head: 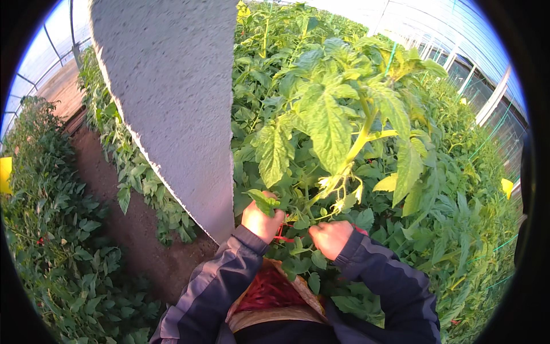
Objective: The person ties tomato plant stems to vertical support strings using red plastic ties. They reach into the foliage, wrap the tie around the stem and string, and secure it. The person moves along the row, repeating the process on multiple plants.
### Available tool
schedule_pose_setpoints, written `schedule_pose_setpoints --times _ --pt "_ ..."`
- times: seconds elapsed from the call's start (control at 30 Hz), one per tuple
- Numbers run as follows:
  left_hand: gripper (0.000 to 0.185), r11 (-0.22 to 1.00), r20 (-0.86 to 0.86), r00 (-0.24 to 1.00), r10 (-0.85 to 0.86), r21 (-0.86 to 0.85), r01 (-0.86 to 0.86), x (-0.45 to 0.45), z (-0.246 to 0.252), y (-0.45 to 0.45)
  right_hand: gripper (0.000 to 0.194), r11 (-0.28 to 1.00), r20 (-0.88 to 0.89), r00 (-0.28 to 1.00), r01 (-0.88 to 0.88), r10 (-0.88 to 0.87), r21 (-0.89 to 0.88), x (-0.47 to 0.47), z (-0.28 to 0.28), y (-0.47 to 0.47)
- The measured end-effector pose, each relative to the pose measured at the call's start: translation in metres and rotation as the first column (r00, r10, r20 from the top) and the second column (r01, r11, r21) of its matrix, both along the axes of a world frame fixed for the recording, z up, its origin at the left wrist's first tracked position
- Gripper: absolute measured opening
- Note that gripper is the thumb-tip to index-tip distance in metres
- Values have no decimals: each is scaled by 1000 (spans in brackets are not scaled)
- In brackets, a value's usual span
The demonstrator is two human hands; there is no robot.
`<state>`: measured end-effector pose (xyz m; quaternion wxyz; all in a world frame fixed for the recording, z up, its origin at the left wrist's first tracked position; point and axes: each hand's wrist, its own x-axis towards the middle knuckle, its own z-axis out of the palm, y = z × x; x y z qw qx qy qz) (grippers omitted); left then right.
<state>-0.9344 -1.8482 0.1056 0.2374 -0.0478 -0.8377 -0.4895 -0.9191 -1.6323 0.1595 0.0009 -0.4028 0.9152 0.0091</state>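
Observation:
Before me stands a tomato plant (361,142) with a thick pale stem, broad leaves and small yellow flowers (339,202). My left hand (261,219) is at the left of its lower stem, fingers curled, with a leaf (264,202) lying over them. A red tie or strip (283,238) shows between my two hands, near that hand's fingertips. To the right of the stem, my right hand (331,238) is curled, its fingertips among the leaves; what it grips is hidden. More red material (360,229) shows beside its wrist. At my waist, an open bag (310,292) holds many red strips (268,288).
A large grey wall or pillar (172,86) with rough edges rises at the left of my hands. Beyond it a bare soil path (103,193) runs beside another plant row (56,241). Green strings (494,129) and white posts (494,96) stand at the right.

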Motion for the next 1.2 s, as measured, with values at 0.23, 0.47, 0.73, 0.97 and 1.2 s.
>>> schedule_pose_setpoints --times 0.23,0.47,0.73,0.97,1.2 --pt "15 667 3 992 -124 740 81 1 -36 0 9 999 16 1000 7 -7 52 1 3 -6" --pt "15 899 59 995 -86 435 52 88 -57 -53 9 1000 0 1000 27 -27 0 -1 -7 1" --pt "33 584 831 419 366 -556 592 148 -113 -176 17 987 -27 988 155 -154 40 9 -23 -8" --pt "15 823 337 838 -428 528 208 78 -39 -36 18 987 19 987 160 -160 -3 16 -38 -3" --pt "23 636 327 758 -565 758 147 -62 -73 16 20 989 44 988 149 -149 1 11 -41 -5"
